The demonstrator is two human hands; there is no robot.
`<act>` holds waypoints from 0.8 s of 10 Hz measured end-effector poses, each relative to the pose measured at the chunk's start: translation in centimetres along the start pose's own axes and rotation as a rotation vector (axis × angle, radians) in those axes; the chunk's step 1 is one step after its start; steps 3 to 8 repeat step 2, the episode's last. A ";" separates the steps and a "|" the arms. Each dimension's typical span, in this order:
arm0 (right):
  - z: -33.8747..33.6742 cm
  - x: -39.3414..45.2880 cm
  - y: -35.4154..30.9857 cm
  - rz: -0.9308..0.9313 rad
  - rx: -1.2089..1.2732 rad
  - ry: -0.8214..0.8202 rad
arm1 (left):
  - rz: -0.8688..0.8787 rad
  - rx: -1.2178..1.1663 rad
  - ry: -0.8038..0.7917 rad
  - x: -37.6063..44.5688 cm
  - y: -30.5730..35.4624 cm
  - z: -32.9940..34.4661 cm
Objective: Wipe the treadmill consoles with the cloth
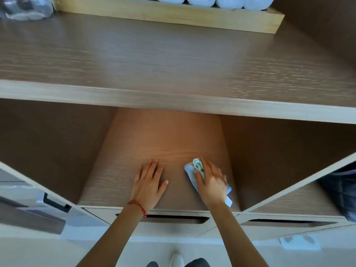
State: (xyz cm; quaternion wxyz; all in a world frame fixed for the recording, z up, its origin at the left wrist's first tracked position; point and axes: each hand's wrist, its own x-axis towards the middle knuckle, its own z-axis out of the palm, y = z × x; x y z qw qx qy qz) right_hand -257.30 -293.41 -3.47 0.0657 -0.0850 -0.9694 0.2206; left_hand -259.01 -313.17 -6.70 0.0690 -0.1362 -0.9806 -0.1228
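Note:
A light blue cloth (pixel 189 169) with a patterned edge lies on the floor of a wooden shelf compartment (pixel 163 143). My right hand (pixel 211 180) rests on top of it, fingers spread and bent over the fabric, pressing it to the wood; part of the cloth sticks out below the wrist. My left hand (pixel 149 180) lies flat on the same surface to the left, fingers straight, holding nothing. A red string bracelet is on the left wrist. No treadmill console is in view.
A wide wooden shelf (pixel 173 60) spans above the compartment. A pale wooden tray (pixel 173 16) with rolled white towels stands at its back. Drawer fronts with slot handles (pixel 173 220) run below. A dark bag (pixel 341 189) sits in the right compartment. A white label (pixel 299 241) lies on the floor.

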 end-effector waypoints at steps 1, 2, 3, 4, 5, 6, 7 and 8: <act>-0.2 -0.2 0.2 -0.009 0.010 -0.024 | 0.053 0.025 0.053 -0.3 -0.5 0.5; -0.5 -0.3 -0.2 0.008 0.060 -0.013 | 0.067 0.007 0.082 -0.6 -0.5 0.6; -0.5 -0.3 -0.2 0.008 0.060 -0.013 | 0.067 0.007 0.082 -0.6 -0.5 0.6; -0.5 -0.3 -0.2 0.008 0.060 -0.013 | 0.067 0.007 0.082 -0.6 -0.5 0.6; -0.5 -0.3 -0.2 0.008 0.060 -0.013 | 0.067 0.007 0.082 -0.6 -0.5 0.6; -0.5 -0.3 -0.2 0.008 0.060 -0.013 | 0.067 0.007 0.082 -0.6 -0.5 0.6; -0.5 -0.3 -0.2 0.008 0.060 -0.013 | 0.067 0.007 0.082 -0.6 -0.5 0.6; -0.5 -0.3 -0.2 0.008 0.060 -0.013 | 0.067 0.007 0.082 -0.6 -0.5 0.6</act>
